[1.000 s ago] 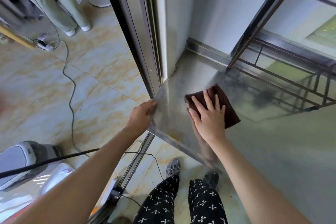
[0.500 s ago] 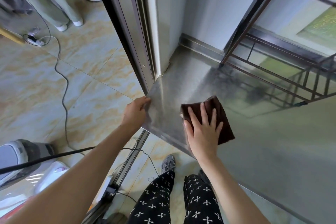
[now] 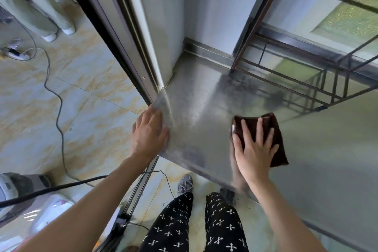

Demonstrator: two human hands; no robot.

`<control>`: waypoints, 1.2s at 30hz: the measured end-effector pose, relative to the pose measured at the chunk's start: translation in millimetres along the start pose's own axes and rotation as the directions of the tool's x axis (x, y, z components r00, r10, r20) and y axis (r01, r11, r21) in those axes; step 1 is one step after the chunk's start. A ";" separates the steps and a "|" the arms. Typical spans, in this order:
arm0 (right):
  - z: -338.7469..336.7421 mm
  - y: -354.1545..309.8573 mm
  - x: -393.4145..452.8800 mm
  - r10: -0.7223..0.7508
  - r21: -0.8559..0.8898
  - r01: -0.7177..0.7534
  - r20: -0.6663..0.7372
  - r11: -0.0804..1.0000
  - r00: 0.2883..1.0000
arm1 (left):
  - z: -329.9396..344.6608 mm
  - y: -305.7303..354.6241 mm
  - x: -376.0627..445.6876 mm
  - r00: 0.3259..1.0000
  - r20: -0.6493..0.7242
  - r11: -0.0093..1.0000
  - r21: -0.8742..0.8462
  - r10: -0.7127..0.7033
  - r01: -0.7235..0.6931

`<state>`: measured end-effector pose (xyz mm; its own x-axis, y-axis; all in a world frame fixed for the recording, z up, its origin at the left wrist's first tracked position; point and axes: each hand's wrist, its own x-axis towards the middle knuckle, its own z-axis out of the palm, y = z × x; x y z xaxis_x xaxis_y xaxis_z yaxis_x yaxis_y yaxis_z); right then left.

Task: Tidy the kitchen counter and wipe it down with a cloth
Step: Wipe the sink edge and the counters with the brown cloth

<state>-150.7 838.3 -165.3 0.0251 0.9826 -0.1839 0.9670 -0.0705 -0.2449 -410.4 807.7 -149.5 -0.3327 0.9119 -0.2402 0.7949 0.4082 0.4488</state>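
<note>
A: Wiping is the step in hand, as I read it from my end. The right hand (image 3: 254,150) lies flat on the dark brown cloth (image 3: 276,139), fingers spread and straight, pressing it onto the steel surface (image 3: 196,120) near its front edge.

B: And the other hand?

A: The left hand (image 3: 149,133) rests open on the corner of the surface, fingers loosely extended, holding nothing. The cloth sits well to its right.

B: How will that cloth handle?

A: Soft and limp, I judge, and light. It looks folded into a pad, so a flat palm over its middle should keep it from bunching. The polished steel seems slick, so the pad should slide easily; pressing too near one edge could let a flap fold under.

B: Anything ahead of the right hand?

A: A metal rack (image 3: 306,61) stands beyond it, feet on the surface.
</note>
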 end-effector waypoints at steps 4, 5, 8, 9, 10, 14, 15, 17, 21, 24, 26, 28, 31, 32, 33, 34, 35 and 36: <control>9.0 -39.0 25.1 0.065 0.047 -0.063 -0.047 0.997 0.997 | 11.4 2.3 19.1 0.965 0.176 0.958 0.177 0.194 -0.225; 15.6 -51.5 25.3 -0.057 0.011 0.058 -0.058 0.998 0.997 | 13.7 1.4 21.9 0.959 0.200 0.948 0.205 0.202 -0.242; 23.3 -64.3 28.9 -0.427 -0.081 0.426 0.015 0.901 0.904 | 19.4 -3.0 25.8 0.953 0.204 0.924 0.266 0.226 -0.276; 20.2 -58.8 38.5 -0.516 -0.078 0.518 0.038 0.852 0.856 | 21.4 -4.2 26.3 0.953 0.203 0.923 0.269 0.226 -0.276; 17.0 -49.3 51.2 -0.586 -0.079 0.587 0.041 0.806 0.809 | 22.5 -4.8 26.7 0.952 0.208 0.924 0.268 0.222 -0.274; 4.8 -24.9 93.3 -0.294 -0.030 0.293 -0.079 0.956 0.953 | 22.3 -3.8 26.2 0.952 0.211 0.917 0.287 0.223 -0.278; 3.6 -29.8 99.0 -0.070 0.058 0.079 -0.147 0.995 0.987 | 22.1 -4.1 26.4 0.951 0.210 0.916 0.288 0.225 -0.280; 3.3 -52.2 103.2 0.255 0.199 -0.221 -0.162 0.955 0.953 | 21.9 -3.7 26.3 0.952 0.211 0.918 0.282 0.224 -0.278; 14.1 -104.0 104.9 0.108 0.153 -0.091 -0.112 0.984 0.988 | 21.3 -2.8 25.2 0.954 0.201 0.935 0.234 0.222 -0.267; 22.4 -136.0 102.8 -0.170 0.118 0.177 -0.070 0.977 0.983 | 22.1 -3.0 24.9 0.958 0.188 0.945 0.209 0.215 -0.253; 21.4 -141.3 102.2 -0.426 0.097 0.426 -0.016 0.900 0.904 | 22.0 -3.3 25.2 0.958 0.187 0.943 0.213 0.216 -0.254; 13.9 -128.9 109.0 -0.614 0.050 0.613 0.114 0.789 0.781 | 22.6 -4.0 25.8 0.958 0.191 0.939 0.230 0.215 -0.256; -0.1 -96.4 123.9 -0.556 0.002 0.562 0.154 0.827 0.817 | 24.1 -4.5 26.6 0.960 0.185 0.942 0.223 0.210 -0.249; -3.8 -82.5 123.2 -0.492 -0.003 0.496 0.126 0.868 0.862 | 24.1 -4.4 26.7 0.961 0.185 0.944 0.221 0.208 -0.247; -7.5 -67.1 118.4 -0.437 -0.004 0.440 0.095 0.898 0.894 | 24.0 -3.9 26.9 0.960 0.187 0.942 0.225 0.208 -0.248; -10.3 -49.5 109.7 -0.402 -0.017 0.404 0.074 0.914 0.913 | 23.7 -3.6 27.1 0.959 0.191 0.940 0.233 0.209 -0.251; -12.8 -28.8 98.9 -0.371 -0.039 0.373 0.063 0.927 0.927 | 22.5 -2.6 27.0 0.958 0.195 0.938 0.237 0.209 -0.252; -15.2 -5.2 87.8 -0.327 -0.057 0.329 0.050 0.942 0.944 | 22.0 -2.1 26.6 0.959 0.197 0.939 0.236 0.205 -0.249</control>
<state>-149.7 927.6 -165.7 -0.3052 0.9418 -0.1412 0.9340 0.2671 -0.2372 -409.7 830.2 -175.8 -0.0564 0.9497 -0.3081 0.9493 0.1466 0.2780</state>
